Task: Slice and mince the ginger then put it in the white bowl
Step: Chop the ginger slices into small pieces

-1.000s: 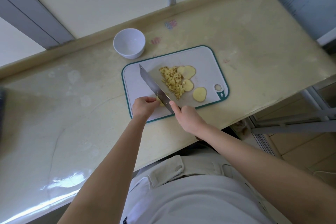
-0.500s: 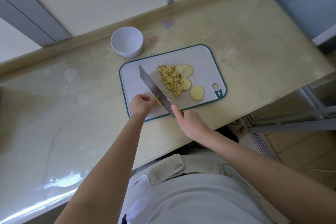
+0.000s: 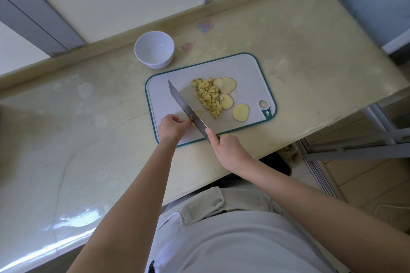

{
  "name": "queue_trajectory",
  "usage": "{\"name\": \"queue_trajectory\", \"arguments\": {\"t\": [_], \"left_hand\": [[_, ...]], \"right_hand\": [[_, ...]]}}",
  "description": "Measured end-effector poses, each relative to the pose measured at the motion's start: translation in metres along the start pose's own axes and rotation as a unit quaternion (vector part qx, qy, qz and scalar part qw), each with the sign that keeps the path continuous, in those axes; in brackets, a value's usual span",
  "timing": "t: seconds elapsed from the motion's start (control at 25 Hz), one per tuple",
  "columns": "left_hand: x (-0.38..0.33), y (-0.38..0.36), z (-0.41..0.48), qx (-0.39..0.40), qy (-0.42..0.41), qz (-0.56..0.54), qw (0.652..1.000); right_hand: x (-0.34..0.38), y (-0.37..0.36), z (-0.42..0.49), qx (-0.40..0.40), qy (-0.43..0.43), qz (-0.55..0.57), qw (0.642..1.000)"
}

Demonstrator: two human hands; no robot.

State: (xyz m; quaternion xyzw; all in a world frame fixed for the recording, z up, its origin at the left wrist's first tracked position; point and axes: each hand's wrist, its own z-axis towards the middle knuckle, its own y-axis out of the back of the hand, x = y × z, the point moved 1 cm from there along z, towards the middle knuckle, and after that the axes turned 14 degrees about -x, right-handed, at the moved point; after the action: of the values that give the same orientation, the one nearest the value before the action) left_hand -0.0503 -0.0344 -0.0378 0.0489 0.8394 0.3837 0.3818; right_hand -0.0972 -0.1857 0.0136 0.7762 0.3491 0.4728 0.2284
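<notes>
The ginger slice (image 3: 198,115) in hand lies at the near left of the cutting board (image 3: 244,68), partly hidden by the knife (image 3: 188,109). The left hand (image 3: 173,127) holds it down, its grip curled onto the slice right beside the blade. The right hand (image 3: 228,148) has its grip closed round the knife handle, one fingertip against the blade. To mince well, I judge the left fingertips should tuck back behind the knuckles, with close, even cuts into strips and then across. The minced ginger (image 3: 208,97) is heaped mid-board, and three whole slices (image 3: 240,112) touching or just right of it are not yet cut. The white bowl (image 3: 154,49) stands on the table (image 3: 88,117) beyond the board's far left corner.
</notes>
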Motion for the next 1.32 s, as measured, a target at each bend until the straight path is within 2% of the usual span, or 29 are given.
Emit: {"name": "queue_trajectory", "arguments": {"t": [0.2,0.36,0.52,0.68,0.96,1.08,1.24,1.32], "left_hand": [[0.0,0.001,-0.001,-0.004,-0.007,0.002,1.0],[0.0,0.001,0.0,0.001,-0.004,-0.003,1.0],[0.0,0.0,0.001,-0.003,-0.01,0.004,1.0],[0.002,-0.001,0.004,-0.003,-0.009,0.019,1.0],[0.005,-0.001,0.005,-0.022,-0.034,0.038,0.998],[0.005,0.0,0.004,-0.024,-0.028,0.034,0.999],[0.004,0.001,0.003,-0.027,-0.023,0.035,0.999],[0.004,0.0,0.004,-0.024,-0.022,0.037,0.999]], "right_hand": [[0.005,-0.003,0.008,-0.011,0.001,0.011,1.0],[0.009,0.001,0.011,0.017,0.02,0.022,0.999],[0.008,-0.006,0.017,0.005,0.01,-0.009,1.0],[0.01,-0.006,0.016,0.032,0.015,-0.023,0.999],[0.01,-0.007,0.022,0.0,0.021,-0.026,0.999],[0.01,-0.006,0.021,0.011,0.026,-0.028,0.999],[0.014,-0.003,0.016,0.049,-0.019,-0.012,0.999],[0.018,-0.005,0.017,0.031,-0.057,-0.016,0.998]]}}
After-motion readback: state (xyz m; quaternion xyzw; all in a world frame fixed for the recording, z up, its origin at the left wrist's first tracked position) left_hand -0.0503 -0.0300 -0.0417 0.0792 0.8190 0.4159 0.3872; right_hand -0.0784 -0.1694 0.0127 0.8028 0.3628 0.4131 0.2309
